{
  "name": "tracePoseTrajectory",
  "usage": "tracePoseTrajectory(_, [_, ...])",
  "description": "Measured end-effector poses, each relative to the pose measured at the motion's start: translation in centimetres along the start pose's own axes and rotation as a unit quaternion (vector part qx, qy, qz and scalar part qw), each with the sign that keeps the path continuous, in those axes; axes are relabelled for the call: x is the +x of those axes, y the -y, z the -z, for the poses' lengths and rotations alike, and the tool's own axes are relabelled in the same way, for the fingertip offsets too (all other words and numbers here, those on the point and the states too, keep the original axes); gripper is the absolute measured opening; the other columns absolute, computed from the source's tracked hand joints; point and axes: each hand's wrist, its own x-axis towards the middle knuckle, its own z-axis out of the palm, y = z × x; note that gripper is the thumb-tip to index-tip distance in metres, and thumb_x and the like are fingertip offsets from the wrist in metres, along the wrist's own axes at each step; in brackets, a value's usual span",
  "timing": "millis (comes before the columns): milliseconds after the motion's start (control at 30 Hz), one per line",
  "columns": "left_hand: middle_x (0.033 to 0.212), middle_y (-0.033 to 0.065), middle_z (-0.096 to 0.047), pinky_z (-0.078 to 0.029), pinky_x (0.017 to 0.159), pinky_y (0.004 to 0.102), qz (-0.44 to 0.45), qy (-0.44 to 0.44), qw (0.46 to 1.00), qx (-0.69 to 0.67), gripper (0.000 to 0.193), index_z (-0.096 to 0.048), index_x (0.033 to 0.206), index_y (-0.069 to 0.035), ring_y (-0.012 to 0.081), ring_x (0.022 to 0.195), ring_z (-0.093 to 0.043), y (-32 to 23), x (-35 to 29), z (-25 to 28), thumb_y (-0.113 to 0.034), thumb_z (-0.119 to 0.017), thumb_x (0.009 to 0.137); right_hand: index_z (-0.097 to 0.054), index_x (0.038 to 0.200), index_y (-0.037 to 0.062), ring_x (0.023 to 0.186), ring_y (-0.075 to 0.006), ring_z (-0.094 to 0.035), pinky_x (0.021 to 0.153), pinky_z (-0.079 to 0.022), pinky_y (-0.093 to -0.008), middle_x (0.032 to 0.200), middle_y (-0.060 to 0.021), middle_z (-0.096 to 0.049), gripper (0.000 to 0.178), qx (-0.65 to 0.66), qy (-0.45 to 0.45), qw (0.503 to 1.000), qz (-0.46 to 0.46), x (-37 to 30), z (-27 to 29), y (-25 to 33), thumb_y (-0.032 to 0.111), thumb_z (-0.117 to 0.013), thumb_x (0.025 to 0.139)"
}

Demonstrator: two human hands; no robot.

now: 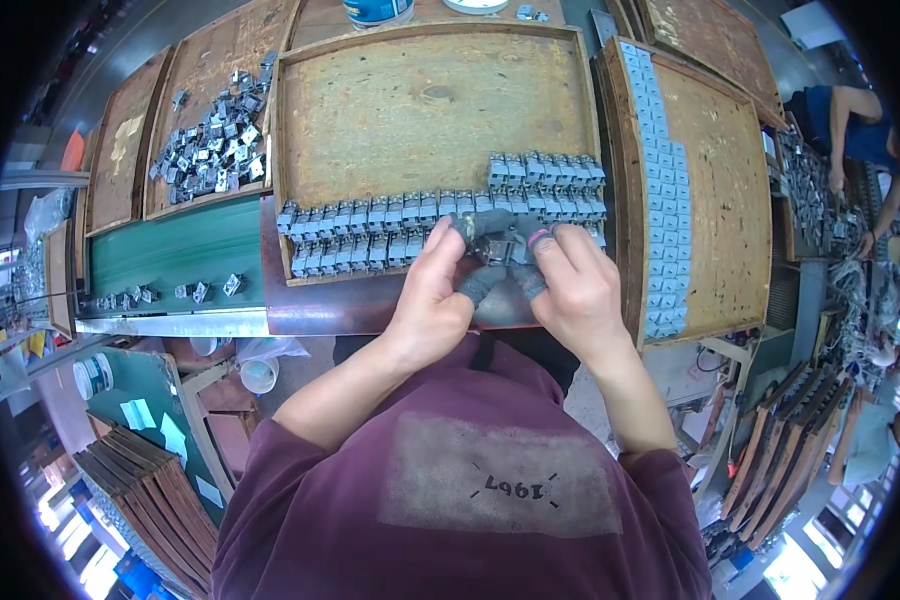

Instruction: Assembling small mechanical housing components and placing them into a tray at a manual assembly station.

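Note:
Both of my hands meet at the near edge of a shallow wooden tray (435,120), fingers bent inward. Dark grey wraps cover the fingertips of my left hand (432,300) and my right hand (582,290). Pinched between them is a small grey metal part (500,250), its details mostly hidden by the fingers. Just beyond, rows of similar grey block-shaped parts (370,218) line the tray's near side, with a shorter extra row at the right.
A heap of loose metal parts (215,145) fills a wooden tray at left. Several parts sit on a green belt (170,255). Grey blocks (667,220) stand in columns in the right-hand tray (725,170). Another person (855,120) works at far right. Trays are stacked (145,480) at lower left.

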Motion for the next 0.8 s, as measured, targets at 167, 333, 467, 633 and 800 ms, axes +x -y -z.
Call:
tracePoseTrajectory(167, [0.133, 0.0046, -0.053, -0.045, 0.102, 0.0299, 0.026, 0.029, 0.998, -0.052, 0.051, -0.050, 0.140, -0.001, 0.0158, 0.121, -0.054, 0.7, 1.6, 1.0, 0.010, -0.057, 0.090, -0.063, 0.090, -0.0029, 0.074, -0.0333, -0.063, 0.061, -0.052, -0.0400, 0.084, -0.0151, -0.058, 0.029, -0.002, -0.013, 1.000, -0.005, -0.2, -0.8, -1.1, -0.006, -0.069, 0.062])
tracePoseTrajectory(333, [0.131, 0.0055, -0.054, -0.047, 0.099, 0.0298, 0.065, 0.050, 0.992, -0.099, 0.047, -0.053, 0.136, 0.000, 0.0161, 0.118, -0.055, 0.5, 1.9, 1.4, 0.009, -0.058, 0.090, -0.064, 0.090, -0.0026, 0.074, -0.0335, -0.063, 0.062, -0.052, -0.0401, 0.083, -0.0152, -0.058, 0.030, 0.019, -0.007, 1.000, -0.019, 0.3, -0.4, -1.5, -0.003, -0.073, 0.061])
tracePoseTrajectory(467, [0.126, 0.0208, -0.051, -0.046, 0.098, 0.0369, -0.051, 0.017, 0.991, 0.122, 0.069, -0.048, 0.138, 0.001, 0.0367, 0.116, -0.055, 1.2, 1.8, 0.7, 0.015, -0.051, 0.071, -0.064, 0.093, -0.0037, 0.075, -0.0332, -0.064, 0.062, -0.052, -0.0396, 0.084, -0.0160, -0.060, 0.030, -0.019, -0.019, 1.000, -0.015, 0.1, -1.5, -1.7, -0.001, -0.074, 0.065])
tracePoseTrajectory(633, [0.130, 0.0336, -0.040, -0.051, 0.081, 0.0483, -0.106, -0.003, 0.931, 0.349, 0.083, -0.037, 0.141, 0.000, 0.0506, 0.102, -0.055, 2.2, 2.1, -0.1, 0.004, -0.062, 0.062, -0.063, 0.097, -0.0050, 0.077, -0.0348, -0.064, 0.064, -0.053, -0.0403, 0.090, -0.0178, -0.061, 0.030, -0.025, -0.016, 0.999, -0.044, 0.2, -1.8, -1.7, -0.002, -0.073, 0.068])
tracePoseTrajectory(800, [0.117, 0.0238, -0.058, -0.053, 0.080, 0.0438, -0.091, 0.042, 0.960, 0.263, 0.070, -0.055, 0.133, -0.006, 0.0426, 0.091, -0.062, 1.1, 4.4, 1.3, 0.011, -0.057, 0.064, -0.063, 0.105, -0.0028, 0.081, -0.0365, -0.064, 0.064, -0.052, -0.0404, 0.094, -0.0170, -0.060, 0.030, 0.098, 0.055, 0.986, -0.122, 0.0, -0.8, -2.8, 0.002, -0.070, 0.077])
